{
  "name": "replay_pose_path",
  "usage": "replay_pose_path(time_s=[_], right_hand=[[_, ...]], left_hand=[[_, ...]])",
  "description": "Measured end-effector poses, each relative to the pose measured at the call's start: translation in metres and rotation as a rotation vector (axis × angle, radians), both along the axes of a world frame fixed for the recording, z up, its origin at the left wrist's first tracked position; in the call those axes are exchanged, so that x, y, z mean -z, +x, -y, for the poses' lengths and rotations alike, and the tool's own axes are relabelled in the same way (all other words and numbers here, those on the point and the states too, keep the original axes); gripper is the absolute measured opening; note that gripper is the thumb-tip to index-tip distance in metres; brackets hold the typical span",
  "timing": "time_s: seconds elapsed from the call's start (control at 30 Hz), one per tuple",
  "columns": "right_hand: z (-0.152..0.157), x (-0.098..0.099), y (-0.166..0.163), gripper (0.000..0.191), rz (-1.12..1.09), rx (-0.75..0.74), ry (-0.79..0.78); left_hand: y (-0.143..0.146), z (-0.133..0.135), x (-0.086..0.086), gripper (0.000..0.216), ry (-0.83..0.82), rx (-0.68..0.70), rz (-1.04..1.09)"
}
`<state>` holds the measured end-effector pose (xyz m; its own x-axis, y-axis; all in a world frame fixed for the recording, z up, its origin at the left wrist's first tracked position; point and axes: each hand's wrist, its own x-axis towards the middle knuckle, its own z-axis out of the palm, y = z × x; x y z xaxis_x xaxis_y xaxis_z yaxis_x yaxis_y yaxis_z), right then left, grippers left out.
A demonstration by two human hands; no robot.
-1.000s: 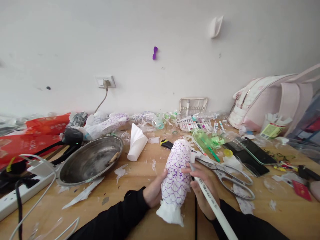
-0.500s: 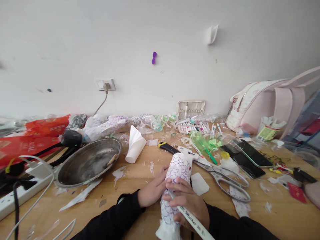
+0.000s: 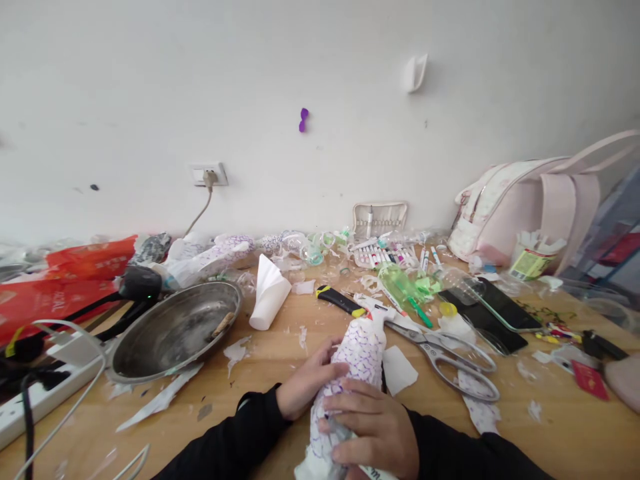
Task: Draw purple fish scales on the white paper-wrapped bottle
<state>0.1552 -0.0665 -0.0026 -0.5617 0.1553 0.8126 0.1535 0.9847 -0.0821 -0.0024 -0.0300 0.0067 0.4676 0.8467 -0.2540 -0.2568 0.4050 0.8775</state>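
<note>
A white wrapped bottle-like object point(image 3: 357, 353) with purple scale lines lies near the table's front edge. My left hand point(image 3: 310, 380) curls round its left side. My right hand point(image 3: 373, 427) lies over its lower part with fingers closed on a white marker point(image 3: 376, 473), whose end pokes out at the bottom of the view. Both sleeves are black.
Scissors point(image 3: 445, 353), a white paper piece point(image 3: 399, 370) and a yellow-black utility knife point(image 3: 340, 301) lie right of the hands. A steel pan point(image 3: 173, 330), a power strip point(image 3: 30, 390) with cables, a paper cone point(image 3: 269, 293), markers point(image 3: 385, 255), a phone point(image 3: 503, 303) and a pink bag point(image 3: 530, 200) crowd the wooden table point(image 3: 550, 433).
The wrapped object has been lowered toward me. My right hand has slid from its right side down over its lower part, the marker with it. The scissors now lie uncovered.
</note>
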Motion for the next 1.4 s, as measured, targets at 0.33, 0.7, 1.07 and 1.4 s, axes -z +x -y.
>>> replay_pose_path(time_s=[0.33,0.7,1.07,1.4], right_hand=[[-0.007,-0.012,0.006,0.015,-0.178,0.185,-0.109],[-0.006,-0.013,0.006,0.015,-0.089,0.165,-0.093],[0.004,-0.009,0.011,0.017,0.057,0.028,-0.017],[0.001,-0.010,0.009,0.025,0.119,0.051,-0.031]], left_hand=[[-0.006,-0.010,-0.005,0.070,-0.298,0.192,0.544],[0.001,-0.002,-0.009,0.062,-0.342,0.183,0.420],[-0.004,-0.004,-0.012,0.047,-0.306,0.188,0.459],[0.002,0.005,-0.004,0.085,-0.369,0.246,0.458]])
